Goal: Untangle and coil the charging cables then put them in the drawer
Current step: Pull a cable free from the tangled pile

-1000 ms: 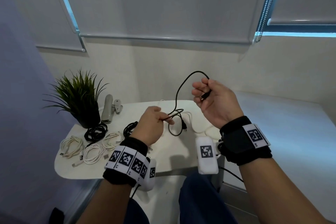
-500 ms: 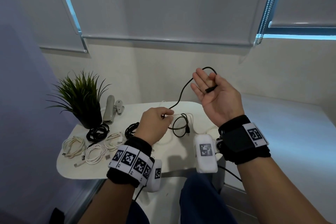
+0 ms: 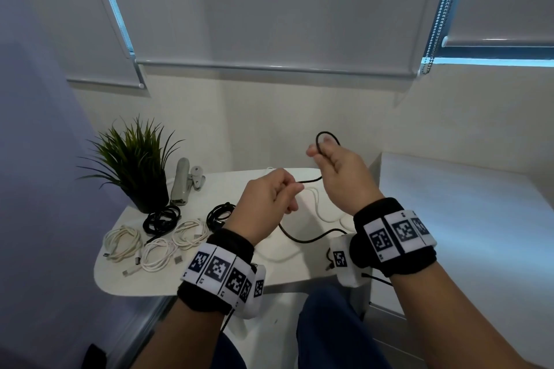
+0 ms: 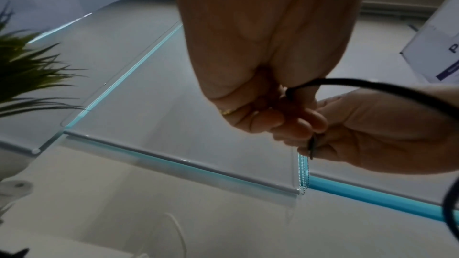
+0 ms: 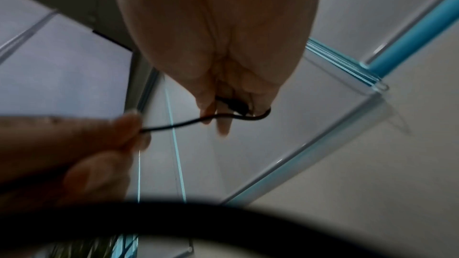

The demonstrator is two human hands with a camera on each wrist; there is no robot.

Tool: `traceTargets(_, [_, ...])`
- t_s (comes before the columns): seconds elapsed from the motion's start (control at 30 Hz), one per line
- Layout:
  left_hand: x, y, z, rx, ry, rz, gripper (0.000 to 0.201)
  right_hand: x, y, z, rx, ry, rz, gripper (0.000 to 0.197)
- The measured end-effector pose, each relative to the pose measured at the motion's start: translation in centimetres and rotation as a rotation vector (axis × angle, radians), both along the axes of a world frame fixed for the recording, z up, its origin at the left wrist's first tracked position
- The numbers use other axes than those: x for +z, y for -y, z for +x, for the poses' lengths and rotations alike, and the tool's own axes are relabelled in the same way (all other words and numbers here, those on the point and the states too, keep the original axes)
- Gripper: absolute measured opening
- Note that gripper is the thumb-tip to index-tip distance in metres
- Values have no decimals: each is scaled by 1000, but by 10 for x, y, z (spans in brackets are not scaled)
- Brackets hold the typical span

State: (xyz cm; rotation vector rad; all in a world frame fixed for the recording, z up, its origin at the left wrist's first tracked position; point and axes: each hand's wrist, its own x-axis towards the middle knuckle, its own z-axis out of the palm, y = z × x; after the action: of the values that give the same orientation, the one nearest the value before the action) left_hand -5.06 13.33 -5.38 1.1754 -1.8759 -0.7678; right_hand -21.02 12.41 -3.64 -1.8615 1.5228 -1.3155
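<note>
Both hands are raised above the white table [image 3: 209, 278], sharing one black cable [image 3: 310, 180]. The right hand [image 3: 338, 177] pinches a small loop of it at its fingertips; the left hand [image 3: 263, 204] pinches the cable lower down, the rest trailing onto the table. Coiled cables [image 3: 156, 237] lie at the left, near a potted plant [image 3: 135, 162].

Both forearms up w/ marker bands on wrists. Left hand [image 3: 265, 202] lower, fingers curled, thumb & forefinger pinching black cable [image 3: 311, 179]. Right hand [image 3: 338, 172] higher, palm toward person, fingers curled round same cable's looped end.
</note>
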Motion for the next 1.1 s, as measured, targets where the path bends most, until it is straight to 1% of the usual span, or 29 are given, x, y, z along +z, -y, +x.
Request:
traceTargets(0.03, [2,0,-2,2,-35,-31,15,0,-2,1,21,-64,26,19])
traceTargets(0.13, [2,3,-3,57,-74,-134,14,4,-5,3,63,-136,108,23])
traceTargets(0.27, [3,10,3,121,-64,-239,10,10,-13,-1,128,-208,206,36])
traceTargets(0.33, [3,12,6,148,-47,-271,9,11,-14,-4,147,-253,237,36])
traceTargets(0.4, [0,16,9,180,-24,-279,9,11,-15,-7,140,-235,220,36])
traceTargets(0.47, [-4,18,11,202,-19,-263,11,12,-15,-9,108,-154,187,40])
traceTargets(0.5, [-7,19,11,212,-20,-250,11,12,-14,-9,96,-84,167,42])
traceTargets(0.63, [-16,17,7,233,14,-200,13,18,-15,-5,101,359,130,42])
traceTargets(0.7, [-20,16,3,221,56,-182,14,24,-17,-3,164,560,126,41])
traceTargets(0.77, [-23,15,-1,180,124,-162,14,30,-19,-4,290,714,111,34])
traceTargets(0.83, [-25,12,-5,130,158,-112,12,34,-18,-7,394,803,96,27])
traceTargets(0.93, [-26,10,-8,78,121,-41,8,34,-15,-10,453,895,50,22])
traceTargets(1.0, [-23,9,-9,50,94,-30,6,31,-13,-10,451,952,30,21])
traceTargets(1.1, [-20,5,-10,7,150,-60,1,27,-10,-7,396,987,20,23])
